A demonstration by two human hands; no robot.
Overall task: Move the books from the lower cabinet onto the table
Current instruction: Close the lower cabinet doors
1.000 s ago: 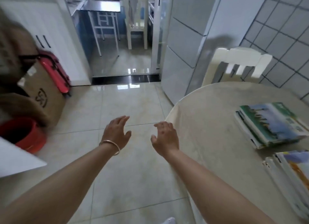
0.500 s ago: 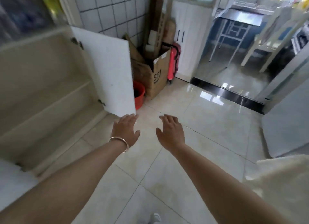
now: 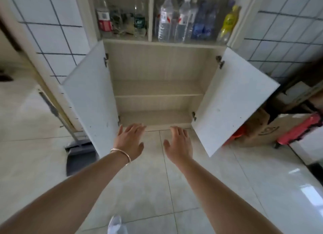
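The person stands facing the low pale-wood cabinet (image 3: 157,87), whose two white doors hang wide, the left door (image 3: 90,101) and the right door (image 3: 232,101) swung out to either side. Both arms reach forward and down: the left hand (image 3: 130,140), with a thin gold bangle (image 3: 122,155) at the wrist, and the right hand (image 3: 179,143) are each spread flat, fingers apart, palms down, holding nothing. They hover side by side just short of the cabinet's bottom lip, over the glossy cream floor tiles (image 3: 157,190). Straight ahead of them, the middle shelf (image 3: 157,88) and the bottom shelf (image 3: 155,117) both look bare from here; no book shows anywhere in the opening, and the table is out of sight, so I cannot say where the books lie now. Neither hand is plainly nearer the opening, and with no book to be seen there is no long axis to line a grip up with. My guess is that the cabinet is already emptied and little is left but to shut the doors. Above, behind glass, stand clear plastic bottles (image 3: 174,19); a grey dustpan (image 3: 78,155) rests by the left door.
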